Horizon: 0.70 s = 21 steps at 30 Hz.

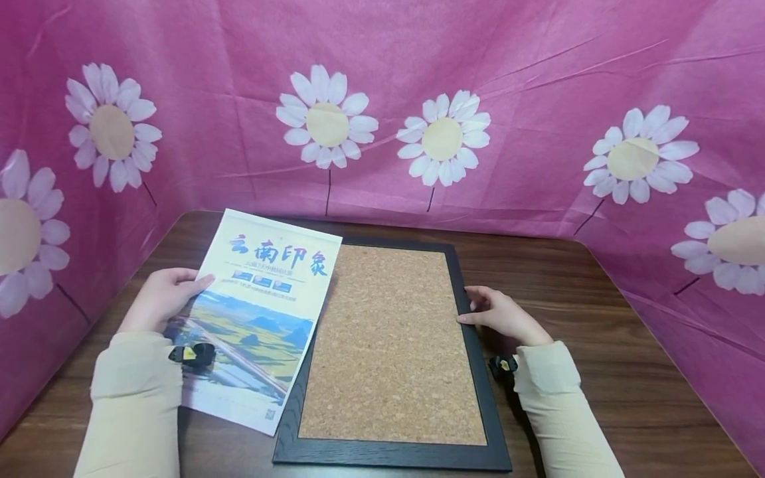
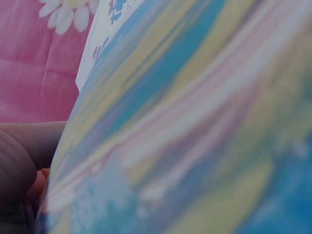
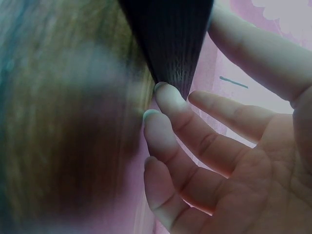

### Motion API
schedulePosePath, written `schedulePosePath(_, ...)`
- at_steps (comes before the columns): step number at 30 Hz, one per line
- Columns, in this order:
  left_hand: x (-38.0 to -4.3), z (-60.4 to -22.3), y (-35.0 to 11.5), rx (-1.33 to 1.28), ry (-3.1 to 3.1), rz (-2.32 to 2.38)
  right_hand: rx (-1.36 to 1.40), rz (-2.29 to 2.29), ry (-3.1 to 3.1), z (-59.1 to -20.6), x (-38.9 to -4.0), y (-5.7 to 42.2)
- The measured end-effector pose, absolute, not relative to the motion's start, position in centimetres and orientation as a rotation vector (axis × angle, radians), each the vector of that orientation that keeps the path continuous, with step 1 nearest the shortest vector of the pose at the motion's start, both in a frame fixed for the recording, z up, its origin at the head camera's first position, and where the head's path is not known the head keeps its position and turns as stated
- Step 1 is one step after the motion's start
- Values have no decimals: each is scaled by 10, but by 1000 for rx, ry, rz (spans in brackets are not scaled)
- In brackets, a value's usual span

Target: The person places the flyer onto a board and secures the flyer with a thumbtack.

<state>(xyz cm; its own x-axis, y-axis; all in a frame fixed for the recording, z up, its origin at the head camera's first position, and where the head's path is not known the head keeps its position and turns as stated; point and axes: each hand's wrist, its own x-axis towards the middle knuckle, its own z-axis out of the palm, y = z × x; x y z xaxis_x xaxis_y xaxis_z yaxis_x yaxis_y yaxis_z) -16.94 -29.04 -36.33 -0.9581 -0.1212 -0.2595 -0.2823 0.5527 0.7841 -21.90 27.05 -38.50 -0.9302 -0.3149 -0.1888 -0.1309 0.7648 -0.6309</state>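
Note:
My left hand (image 1: 167,297) grips the left edge of a printed poster (image 1: 263,332), thumb on its face and the other fingers hidden behind. Large coloured lettering runs across the top, above a picture of fields and hills. The sheet slants over the left side of a black-framed cork board (image 1: 391,358), covering part of its frame (image 1: 394,453). At the board's right side, my right hand (image 1: 505,317) pinches the frame's edge between thumb and fingers. In the right wrist view the fingertips (image 3: 168,97) meet the dark frame (image 3: 170,48).
Dark wood-grain table (image 1: 603,372) extends beyond both sides of the board. A pink cloth (image 1: 382,40) printed with white daisies surrounds its back and sides. Small black wrist devices (image 1: 192,354) sit by both sleeve cuffs.

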Motion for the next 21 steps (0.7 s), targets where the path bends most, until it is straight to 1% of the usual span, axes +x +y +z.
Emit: schedulePosePath(21, -178, -371, -245, -283, 2679, 1352, -333, -923, 2674, -385, -220, 271)
